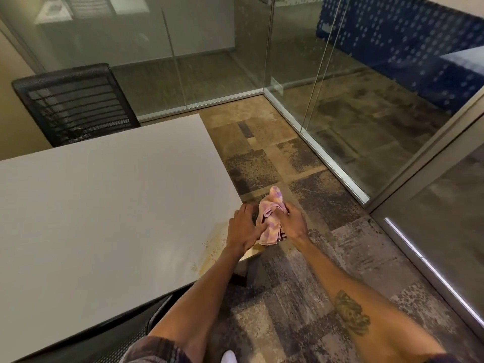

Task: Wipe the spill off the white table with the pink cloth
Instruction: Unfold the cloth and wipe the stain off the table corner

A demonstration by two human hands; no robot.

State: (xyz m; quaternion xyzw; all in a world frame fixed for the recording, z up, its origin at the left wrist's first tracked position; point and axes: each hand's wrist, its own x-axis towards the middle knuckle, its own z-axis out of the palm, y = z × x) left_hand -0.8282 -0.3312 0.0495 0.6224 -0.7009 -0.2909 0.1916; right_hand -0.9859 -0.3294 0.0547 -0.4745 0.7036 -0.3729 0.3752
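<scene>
Pink cloth (271, 218) sits bunched between both hands at the near right corner of the white table (104, 205), held just above the edge, its long axis running away from the person. The right hand (292, 222) is closed around the wad; the left hand (245, 226) lies half-spread beside it, fingers touching the fabric. The spill (212, 251) — a yellowish, speckled smear — lies just below and left of the hands, toward the person, nearer the left hand. The left forearm hides part of it, so its full extent cannot be told.
</scene>
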